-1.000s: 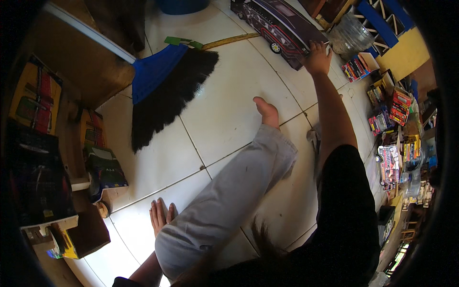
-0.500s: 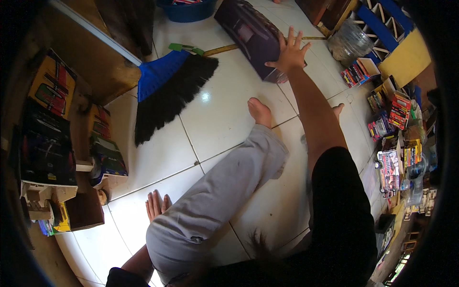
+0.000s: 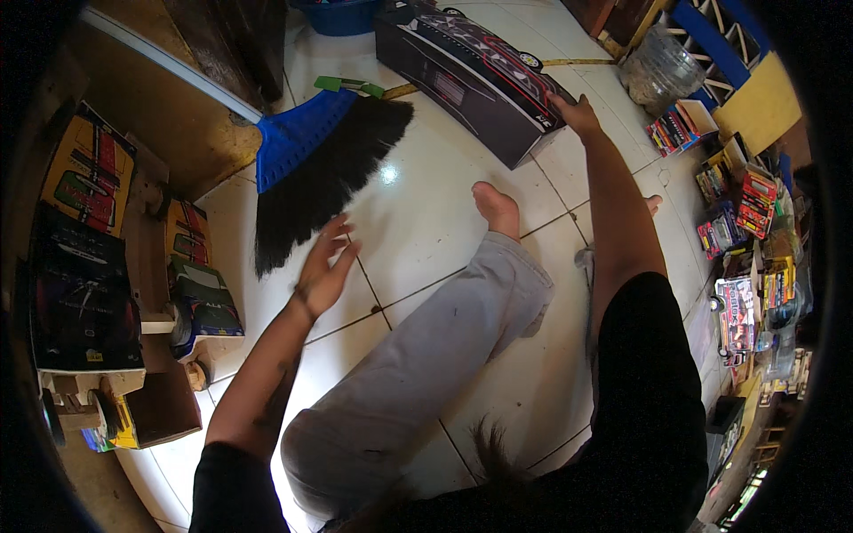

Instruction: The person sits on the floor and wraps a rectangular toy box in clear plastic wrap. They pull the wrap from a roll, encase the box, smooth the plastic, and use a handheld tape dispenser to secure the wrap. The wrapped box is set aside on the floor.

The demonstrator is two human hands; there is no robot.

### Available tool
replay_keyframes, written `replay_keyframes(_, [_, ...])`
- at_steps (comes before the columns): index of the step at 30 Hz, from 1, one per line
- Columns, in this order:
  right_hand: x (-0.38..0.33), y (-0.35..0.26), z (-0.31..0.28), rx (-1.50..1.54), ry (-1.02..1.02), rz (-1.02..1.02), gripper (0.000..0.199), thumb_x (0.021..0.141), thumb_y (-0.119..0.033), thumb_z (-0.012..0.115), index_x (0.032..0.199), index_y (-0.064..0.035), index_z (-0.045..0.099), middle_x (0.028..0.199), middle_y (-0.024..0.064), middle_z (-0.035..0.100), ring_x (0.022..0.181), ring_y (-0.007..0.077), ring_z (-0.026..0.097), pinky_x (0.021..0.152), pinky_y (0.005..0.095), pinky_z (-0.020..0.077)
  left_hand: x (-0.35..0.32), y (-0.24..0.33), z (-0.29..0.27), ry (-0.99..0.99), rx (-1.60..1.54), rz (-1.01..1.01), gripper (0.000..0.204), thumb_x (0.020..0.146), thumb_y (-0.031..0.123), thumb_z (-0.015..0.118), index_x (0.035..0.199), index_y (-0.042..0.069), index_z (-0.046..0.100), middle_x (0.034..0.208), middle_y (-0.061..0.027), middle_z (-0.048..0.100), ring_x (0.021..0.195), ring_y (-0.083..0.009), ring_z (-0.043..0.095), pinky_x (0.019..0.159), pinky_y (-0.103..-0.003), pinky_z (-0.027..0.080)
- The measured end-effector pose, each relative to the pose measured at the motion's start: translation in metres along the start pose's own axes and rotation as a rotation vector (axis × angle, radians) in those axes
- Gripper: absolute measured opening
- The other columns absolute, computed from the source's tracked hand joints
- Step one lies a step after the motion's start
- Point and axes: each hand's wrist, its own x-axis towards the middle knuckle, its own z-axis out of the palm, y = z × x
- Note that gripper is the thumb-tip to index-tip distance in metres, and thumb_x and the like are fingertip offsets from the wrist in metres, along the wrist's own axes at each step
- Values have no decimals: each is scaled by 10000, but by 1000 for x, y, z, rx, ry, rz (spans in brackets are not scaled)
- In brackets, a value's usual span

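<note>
A long dark box with a car printed on it lies on the tiled floor ahead of me. My right hand is stretched out to its right end, with the fingers curled on the box's edge. My left hand is raised over the floor with its fingers apart and nothing in it. Closest to it is a broom with black bristles and a blue head. A small green piece lies behind the broom head.
Wheeled toy vehicles made with printed boxes stand at the left. Small colourful boxes line the right side, near a clear plastic jar. A blue basin is at the far edge. My bent leg crosses the middle.
My left hand has lifted off the floor beside my knee and moved forward. The box has turned, showing its printed car side, and my spread right hand has curled at its right end.
</note>
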Motion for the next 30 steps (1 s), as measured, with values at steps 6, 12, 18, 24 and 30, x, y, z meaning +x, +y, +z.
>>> replay_keyframes(6, [24, 34, 11, 406, -33, -102, 752, 650, -561, 755, 1052, 64, 640, 1045, 193, 666, 998, 257, 632, 866, 344, 473, 48, 52, 84, -222, -401, -48, 579, 972, 344, 459, 1458, 100, 260, 1392, -138, 431, 1232, -232, 457, 1034, -370, 342])
replay_keyframes(12, [39, 44, 34, 152, 18, 67, 606, 657, -581, 754, 767, 13, 709, 753, 138, 670, 706, 237, 623, 709, 347, 480, 0, 52, 75, -85, -231, -130, 578, 965, 268, 498, 1449, 55, 264, 1393, -177, 414, 1221, -250, 456, 1011, -362, 383])
replay_keyframes(18, [10, 44, -23, 1004, 16, 141, 296, 778, -314, 746, 771, -33, 652, 667, 70, 608, 606, 194, 563, 583, 350, 480, -86, 84, 16, 33, -89, -43, 584, 940, 154, 511, 1451, 46, 252, 1419, -178, 377, 1236, -271, 451, 1010, -371, 389])
replay_keyframes(24, [-94, 48, -129, 877, 137, 12, 304, 792, -276, 732, 677, -47, 568, 565, 11, 532, 472, 124, 440, 443, 331, 378, -161, 123, 37, -5, -417, -21, 581, 962, 283, 465, 1454, 72, 240, 1407, -180, 391, 1244, -283, 446, 1058, -396, 338])
replay_keyframes(30, [-164, 0, -247, 254, 322, -315, 335, 759, -337, 686, 699, -21, 593, 669, 183, 626, 684, 332, 639, 630, 425, 481, -174, 136, 126, -218, -1038, -247, 584, 972, 327, 449, 1449, 59, 246, 1404, -146, 405, 1259, -276, 423, 1085, -394, 292])
